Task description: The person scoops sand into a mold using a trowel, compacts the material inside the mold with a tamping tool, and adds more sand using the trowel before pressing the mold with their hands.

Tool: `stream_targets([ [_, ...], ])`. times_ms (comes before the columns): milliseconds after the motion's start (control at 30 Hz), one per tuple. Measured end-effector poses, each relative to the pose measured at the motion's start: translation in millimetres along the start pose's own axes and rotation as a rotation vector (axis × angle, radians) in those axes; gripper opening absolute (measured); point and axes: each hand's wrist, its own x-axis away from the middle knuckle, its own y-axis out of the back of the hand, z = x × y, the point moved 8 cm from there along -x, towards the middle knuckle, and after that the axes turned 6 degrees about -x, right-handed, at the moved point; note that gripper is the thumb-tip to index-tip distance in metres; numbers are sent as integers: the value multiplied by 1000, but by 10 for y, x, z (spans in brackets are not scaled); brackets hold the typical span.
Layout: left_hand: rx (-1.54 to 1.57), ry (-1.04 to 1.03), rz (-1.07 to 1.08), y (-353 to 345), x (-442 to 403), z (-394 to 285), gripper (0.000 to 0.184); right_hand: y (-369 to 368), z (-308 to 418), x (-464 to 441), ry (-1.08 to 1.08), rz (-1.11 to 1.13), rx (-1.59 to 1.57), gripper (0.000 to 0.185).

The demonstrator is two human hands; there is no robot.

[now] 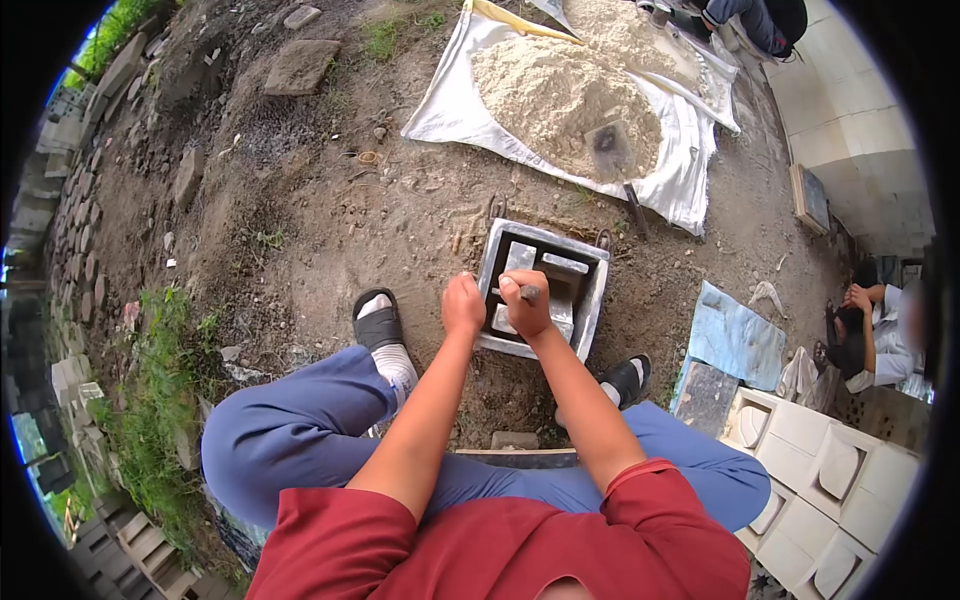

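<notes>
A square metal mould (597, 310) with raised blocks inside sits on the dirt between my feet. My left hand (464, 304) is closed at the mould's left edge; what it grips, if anything, is hidden. Over the middle of the mould, my right hand (525, 303) is wrapped round a short dark handle (530, 293). The far end of that tool cannot be made out. Wire loops stand at the mould's far corners.
Beyond the mould, pale powder (560, 95) lies on white sacks (460, 100) with a shovel (612, 150) in it. Cast blocks (835, 470) and a blue sheet (735, 335) are at right. One person (890, 335) sits at right; another (755, 20) is at the top.
</notes>
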Motion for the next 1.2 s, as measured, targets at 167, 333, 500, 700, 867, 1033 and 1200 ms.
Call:
stream_targets([
  [167, 36, 36, 1, -23, 16, 27, 51, -59, 538, -111, 18, 29, 42, 31],
  [333, 7, 0, 0, -29, -5, 21, 50, -105, 129, 110, -17, 104, 1, 31],
  [500, -8, -2, 12, 31, 43, -47, 51, -95, 101, 30, -36, 53, 18, 36],
  [700, 13, 6, -10, 36, 36, -39, 51, 9, 395, -81, -113, 67, -93, 35],
  [867, -6, 11, 25, 15, -58, -27, 51, -56, 84, 200, -35, 52, 25, 29],
  [1033, -9, 16, 46, -34, -3, 36, 52, -37, 381, 23, -146, 34, -21, 33],
  [1200, 13, 60, 77, -63, 18, 53, 52, 128, -87, 308, -109, -38, -67, 34],
])
